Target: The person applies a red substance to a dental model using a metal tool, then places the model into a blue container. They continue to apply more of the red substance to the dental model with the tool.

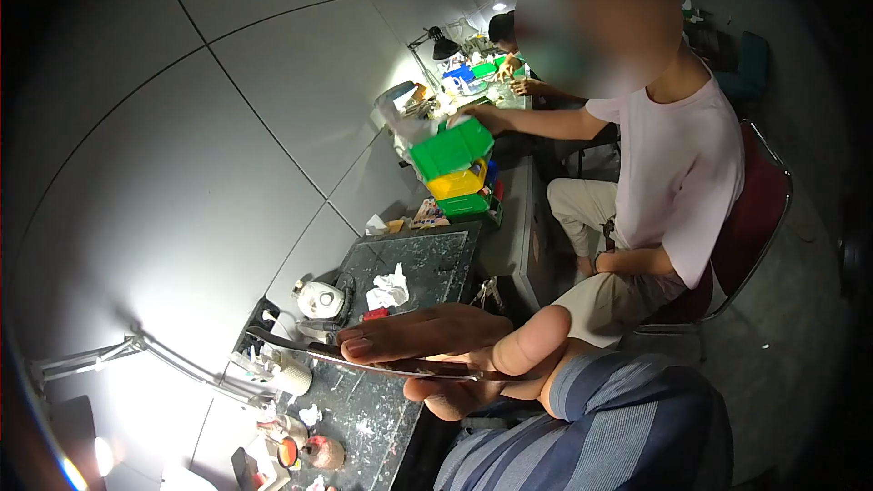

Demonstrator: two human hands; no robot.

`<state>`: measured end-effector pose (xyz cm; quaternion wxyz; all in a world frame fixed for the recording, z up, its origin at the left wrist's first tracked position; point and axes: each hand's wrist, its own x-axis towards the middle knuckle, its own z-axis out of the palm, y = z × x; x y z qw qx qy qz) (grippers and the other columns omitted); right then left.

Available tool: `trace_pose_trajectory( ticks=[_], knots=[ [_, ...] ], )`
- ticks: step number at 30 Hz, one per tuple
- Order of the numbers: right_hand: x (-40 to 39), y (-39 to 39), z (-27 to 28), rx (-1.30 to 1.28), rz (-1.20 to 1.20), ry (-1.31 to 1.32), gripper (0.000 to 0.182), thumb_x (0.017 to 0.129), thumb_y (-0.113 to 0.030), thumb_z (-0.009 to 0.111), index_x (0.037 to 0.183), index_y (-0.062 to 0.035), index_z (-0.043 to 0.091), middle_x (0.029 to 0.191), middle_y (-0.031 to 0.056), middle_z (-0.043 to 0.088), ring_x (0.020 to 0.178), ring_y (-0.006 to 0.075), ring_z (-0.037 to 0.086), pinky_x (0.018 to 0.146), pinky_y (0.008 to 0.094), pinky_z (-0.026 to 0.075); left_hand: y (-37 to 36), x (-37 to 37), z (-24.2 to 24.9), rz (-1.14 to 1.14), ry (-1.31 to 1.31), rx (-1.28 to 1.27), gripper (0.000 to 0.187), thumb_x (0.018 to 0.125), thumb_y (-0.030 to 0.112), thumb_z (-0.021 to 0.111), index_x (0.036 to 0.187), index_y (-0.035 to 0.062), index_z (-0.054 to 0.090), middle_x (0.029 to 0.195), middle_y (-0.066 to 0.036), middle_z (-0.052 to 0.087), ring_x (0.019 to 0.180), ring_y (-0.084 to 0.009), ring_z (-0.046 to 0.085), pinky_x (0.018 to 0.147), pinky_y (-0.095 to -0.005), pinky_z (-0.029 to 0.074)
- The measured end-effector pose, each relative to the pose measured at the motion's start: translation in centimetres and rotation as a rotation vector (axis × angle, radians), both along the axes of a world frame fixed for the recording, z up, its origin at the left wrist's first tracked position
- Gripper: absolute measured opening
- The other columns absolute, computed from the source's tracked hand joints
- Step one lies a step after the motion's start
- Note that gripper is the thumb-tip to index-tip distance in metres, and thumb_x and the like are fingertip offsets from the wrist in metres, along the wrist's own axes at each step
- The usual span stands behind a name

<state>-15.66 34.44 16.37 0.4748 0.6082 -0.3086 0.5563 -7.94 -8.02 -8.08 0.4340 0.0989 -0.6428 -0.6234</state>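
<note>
My right hand (455, 355) is in the lower middle of the head view, with its fingers closed around a long, thin, dark tool (314, 348). The tool is slightly curved and shiny, and one tip extends left past my fingertips. My thumb is raised at the right of the grip, and a striped sleeve (627, 418) covers my forearm. Behind the hand lies a dark, paint-specked bench (409, 259). My left hand is not in view.
A co-worker in a pale shirt (682, 164) sits on a red chair (750, 209), an arm reaching to stacked green and yellow bins (452, 150). Crumpled tissue (388, 287), a white round device (320, 298), jars (323, 452) and a lamp arm (195, 377) are near the wall.
</note>
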Motion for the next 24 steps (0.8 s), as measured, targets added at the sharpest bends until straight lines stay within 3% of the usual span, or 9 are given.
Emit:
trace_pose_trajectory(
  ticks=[4,6,8,10,13,15,24],
  knots=[
    [1.6,-0.6,0.6,-0.062,-0.116,-0.061,0.076,0.091,0.004,0.066,0.156,-0.0088,0.03,0.131,0.0227,0.064,0.109,0.0313,0.071,0.084,0.0366,0.061,-0.4,0.8,-0.3,-0.021,0.008,0.012,0.06,0.082,-0.008,0.073,0.134,-0.0016,0.043,0.113,-0.01,0.062,0.091,-0.015,0.063,0.078,-0.0245,0.054],
    [0.4,-2.3,-1.3,0.185,-0.208,-0.221,0.069,0.088,0.005,0.067,0.151,-0.0054,0.041,0.131,0.0217,0.064,0.101,0.0275,0.073,0.084,0.0344,0.06,-0.6,2.1,-0.6,-0.019,0.014,0.036,0.06,0.082,-0.008,0.073,0.134,-0.0015,0.043,0.113,-0.01,0.062,0.091,-0.0148,0.063,0.078,-0.0242,0.054],
    [-2.1,-5.3,-4.0,0.427,-0.111,-0.317,0.055,0.089,0.006,0.066,0.142,-0.005,0.053,0.122,0.0168,0.069,0.096,0.0255,0.074,0.079,0.0322,0.061,-0.3,3.2,-0.4,-0.013,0.024,0.062,0.06,0.082,-0.008,0.073,0.134,-0.0014,0.043,0.113,-0.01,0.062,0.091,-0.0146,0.063,0.078,-0.024,0.054],
    [-6.3,-9.4,-9.2,0.413,-0.183,-0.337,0.044,0.091,0.003,0.066,0.134,-0.004,0.057,0.114,0.017,0.071,0.091,0.027,0.075,0.077,0.0332,0.061,0.1,3.9,-0.5,-0.008,0.034,0.079,0.06,0.083,-0.008,0.073,0.134,-0.0013,0.043,0.113,-0.01,0.062,0.091,-0.0145,0.063,0.078,-0.0238,0.053],
    [-9.3,-11.8,-15.8,0.474,-0.352,-0.488,0.033,0.091,0.0,0.067,0.122,-0.0041,0.058,0.104,0.0168,0.072,0.09,0.0313,0.074,0.073,0.0394,0.06,0.3,4.0,-0.6,-0.015,0.063,0.079,0.06,0.081,-0.007,0.074,0.132,0.0,0.042,0.113,-0.011,0.062,0.092,-0.0155,0.063,0.078,-0.0246,0.054],
    [-9.9,-13.0,-18.4,0.367,-0.304,-0.499,0.022,0.094,-0.006,0.065,0.115,-0.0011,0.059,0.098,0.0159,0.072,0.085,0.0343,0.073,0.072,0.0401,0.059,0.0,3.6,-0.7,-0.022,0.074,0.071,0.061,0.079,-0.006,0.077,0.128,0.0025,0.041,0.114,-0.014,0.063,0.094,-0.0178,0.064,0.078,-0.0264,0.055],
    [-10.0,-12.9,-19.5,0.485,-0.262,-0.594,0.011,0.098,-0.007,0.06,0.106,0.0016,0.058,0.095,0.0168,0.071,0.086,0.036,0.072,0.072,0.0402,0.058,1.3,3.9,0.4,0.011,0.047,0.112,0.056,0.08,-0.006,0.077,0.123,0.002,0.043,0.11,-0.012,0.062,0.095,-0.0191,0.065,0.082,-0.0277,0.056]
  ],
)
